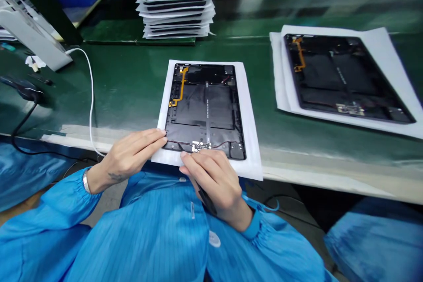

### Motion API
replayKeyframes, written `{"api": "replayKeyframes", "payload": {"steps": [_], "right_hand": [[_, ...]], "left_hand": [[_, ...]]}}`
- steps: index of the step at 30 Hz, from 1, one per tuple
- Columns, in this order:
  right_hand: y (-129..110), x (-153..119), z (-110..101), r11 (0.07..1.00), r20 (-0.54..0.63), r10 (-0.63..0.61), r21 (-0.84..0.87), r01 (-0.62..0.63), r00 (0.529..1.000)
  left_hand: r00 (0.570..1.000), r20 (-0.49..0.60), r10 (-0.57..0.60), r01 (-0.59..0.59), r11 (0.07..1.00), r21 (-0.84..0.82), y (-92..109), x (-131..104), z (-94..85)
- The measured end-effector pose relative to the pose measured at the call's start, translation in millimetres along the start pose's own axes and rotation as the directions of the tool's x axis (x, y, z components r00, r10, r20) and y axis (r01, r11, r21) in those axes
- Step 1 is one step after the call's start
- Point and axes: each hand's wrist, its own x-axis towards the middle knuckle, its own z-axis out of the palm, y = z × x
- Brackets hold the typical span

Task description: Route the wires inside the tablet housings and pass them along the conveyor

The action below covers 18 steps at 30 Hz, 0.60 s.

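**Opened tablet (223,119) centre bench, both hands at near edge**

Far left: black cable (17,125) hanging over the front of the green bench (125,83), then white cable (91,81) running down past the edge.

Left hand (127,154): fingers straight and together, tips on the tablet's near left corner. Loose, not closed round anything visible; thumb hidden.

Behind, at the back: tall stack of white sheets with dark layers between (178,6).

Tablet: lies flat, insides up, on a white sheet (253,154) near the bench front. Matte black shell, raised rim. Bent orange strip (182,86) down the left side. Big dark panels mid, pale printed stripe between. Small circuit board (201,146) at the near edge, thin dark red wires either side. Black block in near right corner.

Right hand (216,180): gripping a slim black tool (207,202), tip at the wire left of the board. Contact: can't tell.

Far right: second opened tablet (346,81), same layout, skewed on white sheets.
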Motion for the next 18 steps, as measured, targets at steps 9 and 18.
{"api": "replayKeyframes", "payload": {"steps": [9, 18], "right_hand": [[-0.3, -2.5, 0.7, 1.0, 0.014, 0.015, -0.024, -0.015, 1.0], [-4.2, 5.0, -5.5, 0.998, -0.017, 0.059, 0.02, -0.059, 0.998]], "left_hand": [[1.0, 0.008, -0.003, 0.003, 1.0, 0.01, 0.4, 2.8, 1.4], [0.999, -0.042, -0.028, 0.027, 0.999, -0.029, 4.9, 1.9, 5.3]]}}
